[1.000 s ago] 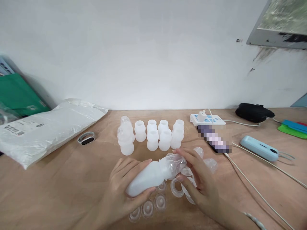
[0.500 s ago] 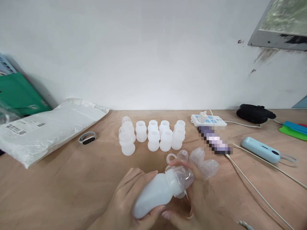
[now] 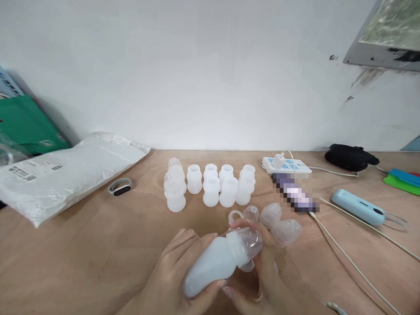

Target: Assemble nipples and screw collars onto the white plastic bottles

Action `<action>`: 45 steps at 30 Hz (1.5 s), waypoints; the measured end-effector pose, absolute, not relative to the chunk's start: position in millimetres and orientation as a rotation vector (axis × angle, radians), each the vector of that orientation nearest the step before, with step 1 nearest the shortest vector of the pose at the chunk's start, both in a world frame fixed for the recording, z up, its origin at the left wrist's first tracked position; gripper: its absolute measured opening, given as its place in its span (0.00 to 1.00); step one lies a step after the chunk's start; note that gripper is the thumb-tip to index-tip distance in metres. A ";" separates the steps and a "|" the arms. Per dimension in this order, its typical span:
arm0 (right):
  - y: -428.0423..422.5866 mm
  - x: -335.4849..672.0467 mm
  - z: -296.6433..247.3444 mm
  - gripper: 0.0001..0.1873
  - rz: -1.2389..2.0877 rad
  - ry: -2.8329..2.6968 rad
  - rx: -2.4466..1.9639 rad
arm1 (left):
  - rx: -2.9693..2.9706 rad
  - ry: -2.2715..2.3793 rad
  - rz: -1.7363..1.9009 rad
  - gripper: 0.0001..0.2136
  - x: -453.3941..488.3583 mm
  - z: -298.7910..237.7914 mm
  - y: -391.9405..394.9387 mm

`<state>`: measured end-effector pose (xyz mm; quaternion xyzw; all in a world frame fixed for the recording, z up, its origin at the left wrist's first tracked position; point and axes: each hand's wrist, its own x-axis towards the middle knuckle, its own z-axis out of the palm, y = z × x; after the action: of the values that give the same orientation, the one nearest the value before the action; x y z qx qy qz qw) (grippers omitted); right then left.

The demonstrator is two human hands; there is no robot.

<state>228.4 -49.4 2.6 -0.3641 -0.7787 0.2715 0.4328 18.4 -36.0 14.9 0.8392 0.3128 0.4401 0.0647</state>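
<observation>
I hold a white silicone bottle tilted, its clear domed cap pointing up and right. My left hand is wrapped round the bottle's body from below. My right hand is closed round the neck and cap end, fingers curled under it. Just beyond my hands lie loose clear caps and a ring on the wooden table. Farther back stand several white bottle bodies in two rows, the leftmost ones capped.
A white plastic bag lies at the left, a wristband beside it. To the right are a power strip, a blurred phone, white cables, a light blue device and a black object.
My hands drew the bottle closer to me and tipped its cap end upward. The right hand shifted from on top of the cap to under the neck. The loose caps came into view.
</observation>
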 end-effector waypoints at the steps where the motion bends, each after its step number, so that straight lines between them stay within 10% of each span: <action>1: -49.4 228.7 2.7 0.47 0.684 -1.939 -0.909 | 2.510 0.948 1.316 0.21 18.7 16.3 -35.5; 14: -50.0 240.6 7.7 0.59 0.364 -2.093 -1.025 | 1.927 1.124 1.111 0.18 6.3 -4.4 -33.2; 45: -39.5 239.8 17.8 0.29 0.303 -2.101 -0.936 | 1.941 1.517 0.860 0.12 -3.5 4.9 19.3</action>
<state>239.8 -39.5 17.8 -0.3699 -0.8303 0.1198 0.3992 -3.5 19.3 4.9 0.7177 0.5610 0.3178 0.2630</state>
